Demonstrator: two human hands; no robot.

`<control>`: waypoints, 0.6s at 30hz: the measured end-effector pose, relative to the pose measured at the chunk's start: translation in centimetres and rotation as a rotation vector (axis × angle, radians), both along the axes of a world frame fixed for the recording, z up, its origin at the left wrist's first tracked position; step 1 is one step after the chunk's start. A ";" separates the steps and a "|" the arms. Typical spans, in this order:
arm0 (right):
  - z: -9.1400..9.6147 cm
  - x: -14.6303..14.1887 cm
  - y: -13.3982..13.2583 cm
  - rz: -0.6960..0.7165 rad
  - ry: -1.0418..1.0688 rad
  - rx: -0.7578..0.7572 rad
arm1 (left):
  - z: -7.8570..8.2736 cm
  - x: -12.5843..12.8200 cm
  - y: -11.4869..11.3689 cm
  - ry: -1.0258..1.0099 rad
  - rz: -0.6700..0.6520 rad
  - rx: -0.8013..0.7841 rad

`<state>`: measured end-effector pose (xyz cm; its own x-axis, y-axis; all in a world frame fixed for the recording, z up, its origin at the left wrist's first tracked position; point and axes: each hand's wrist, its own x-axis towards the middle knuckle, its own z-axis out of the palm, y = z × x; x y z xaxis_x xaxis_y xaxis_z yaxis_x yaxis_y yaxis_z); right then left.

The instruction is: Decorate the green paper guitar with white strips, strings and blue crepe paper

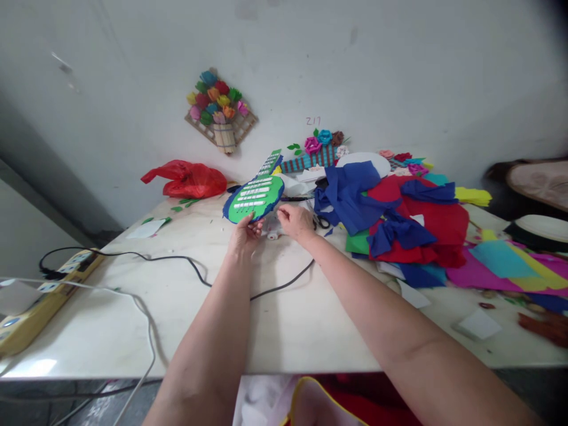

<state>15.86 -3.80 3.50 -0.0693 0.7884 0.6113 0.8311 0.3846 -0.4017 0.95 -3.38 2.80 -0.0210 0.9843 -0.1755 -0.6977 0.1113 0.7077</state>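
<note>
A guitar-shaped paper craft (267, 190), green on the face with white strips and a dark blue rim, is held tilted above the table. My left hand (247, 232) grips its lower edge, thumb on the front. My right hand (296, 221) is closed in a pinch close to the rim on the right side; what its fingertips hold, if anything, is too small to make out. Beneath and between the hands lies a small white and clear object (273, 234), partly hidden. Black-handled scissors (322, 222) rest just right of my right hand.
Blue cloth-like sheets (355, 198) and red sheets (448, 231) are heaped on the right. A red plastic bag (190, 180) sits at the back left. A black cable (177, 257) crosses the table under my arms from a yellow power strip (57, 290). Paper flowers (313, 145) stand against the wall.
</note>
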 end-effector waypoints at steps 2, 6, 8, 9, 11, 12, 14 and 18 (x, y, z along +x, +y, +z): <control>0.1 0.0 0.3 -0.013 0.122 -0.036 | -0.1 0.0 0.0 0.002 -0.001 0.001; 0.0 0.3 1.1 0.065 0.436 -0.164 | -0.2 -0.1 0.1 0.006 -0.002 0.012; 0.0 0.3 1.4 0.147 0.631 -0.254 | -0.2 -0.2 0.2 0.016 -0.010 0.018; 0.1 0.2 1.5 0.187 0.727 -0.300 | -0.3 -0.2 0.2 0.031 -0.020 0.025; 0.3 0.1 1.4 0.259 0.888 -0.387 | -0.4 -0.2 0.2 0.075 -0.042 0.049; 0.5 0.1 1.3 0.289 0.946 -0.422 | -0.4 -0.2 0.2 0.102 -0.055 0.067; 0.7 0.1 1.0 0.344 1.026 -0.477 | -0.5 -0.1 0.1 0.157 -0.082 0.103; 0.6 0.5 1.0 0.420 1.114 -0.548 | -0.6 -0.1 0.0 0.246 -0.108 0.181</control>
